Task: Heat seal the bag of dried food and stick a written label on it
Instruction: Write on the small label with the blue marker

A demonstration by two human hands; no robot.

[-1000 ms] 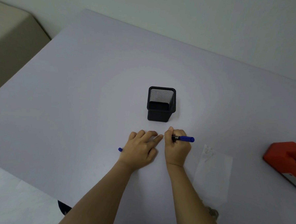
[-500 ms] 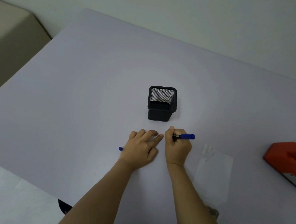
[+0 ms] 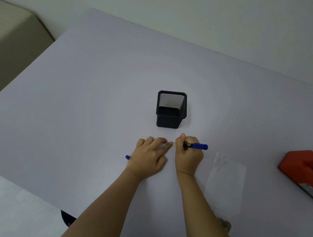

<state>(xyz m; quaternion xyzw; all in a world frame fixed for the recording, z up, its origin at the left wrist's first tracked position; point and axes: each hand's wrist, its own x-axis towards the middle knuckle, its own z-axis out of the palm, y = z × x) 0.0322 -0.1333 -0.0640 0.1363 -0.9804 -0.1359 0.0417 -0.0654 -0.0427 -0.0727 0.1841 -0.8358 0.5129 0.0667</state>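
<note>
My right hand (image 3: 188, 154) grips a blue marker (image 3: 198, 146), its blue end pointing right and its tip down at a small white label (image 3: 173, 144) on the table. My left hand (image 3: 148, 156) lies flat beside it, fingertips pressing on the label's left end. The marker's blue cap (image 3: 127, 157) pokes out from under the left hand's outer edge. A clear plastic bag (image 3: 226, 181) lies flat to the right of my right forearm; some dried food (image 3: 225, 225) shows at its near end. The red heat sealer (image 3: 305, 171) sits at the right edge.
A black mesh pen holder (image 3: 171, 109) stands just beyond my hands, nothing visible inside. The lilac table (image 3: 80, 105) stretches left and far; its near-left edge drops to a pale floor. A beige block (image 3: 13, 38) stands off the far-left corner.
Both hands stay in place on the label. The marker's blue end has shifted very slightly in my right hand.
</note>
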